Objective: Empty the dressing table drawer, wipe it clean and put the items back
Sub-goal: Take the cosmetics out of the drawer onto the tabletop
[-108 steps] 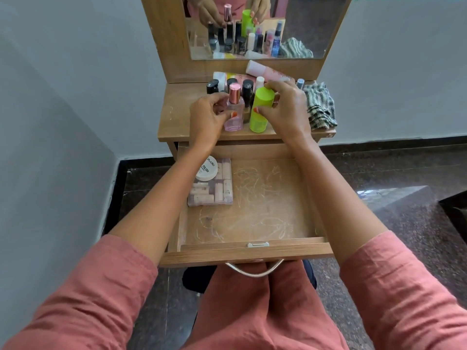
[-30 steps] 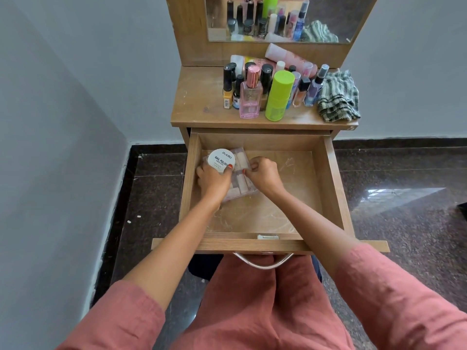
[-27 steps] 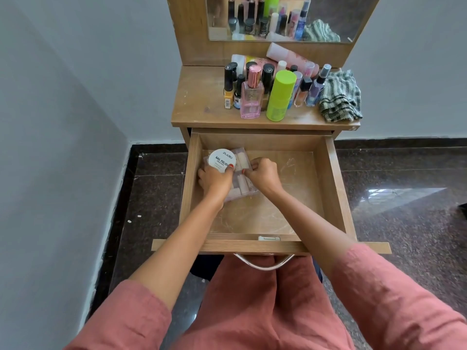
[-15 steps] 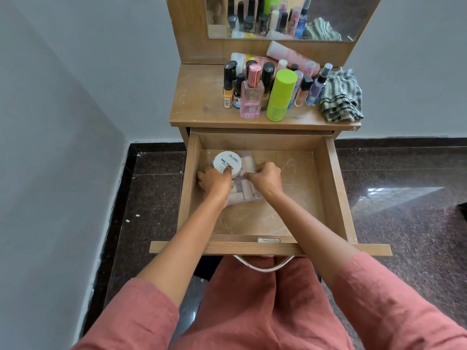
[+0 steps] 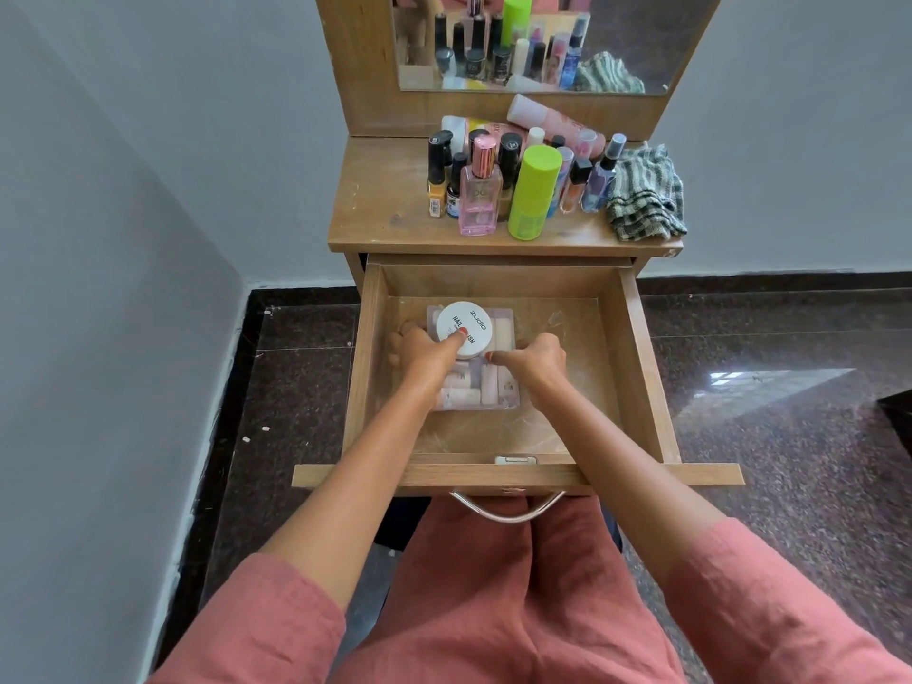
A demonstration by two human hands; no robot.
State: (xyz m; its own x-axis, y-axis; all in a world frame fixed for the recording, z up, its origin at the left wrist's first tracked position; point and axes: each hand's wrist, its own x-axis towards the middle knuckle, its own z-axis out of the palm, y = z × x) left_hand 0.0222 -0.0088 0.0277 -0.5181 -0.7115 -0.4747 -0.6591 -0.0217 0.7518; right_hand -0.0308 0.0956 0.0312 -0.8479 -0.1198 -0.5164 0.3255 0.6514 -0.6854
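Note:
The wooden drawer point(image 5: 636, 348) stands pulled out in front of me. At its left lies a clear plastic case point(image 5: 493, 392) of small pale tubes, with a round white tub point(image 5: 465, 328) resting on top. My left hand point(image 5: 424, 350) grips the case's left side, its thumb on the tub. My right hand point(image 5: 535, 360) grips the case's right side. Both hands hold the case low in the drawer; I cannot tell whether it touches the bottom.
On the tabletop point(image 5: 380, 204) stand several bottles, among them a pink perfume bottle point(image 5: 479, 199) and a lime green can point(image 5: 533, 192). A striped cloth point(image 5: 644, 195) lies at the right. A mirror point(image 5: 543, 42) rises behind. Dark stone floor surrounds the table.
Both hands left the bottles on the tabletop and went into the drawer, taking hold of the clear case. In the last second the case and tub shifted slightly toward the drawer's back.

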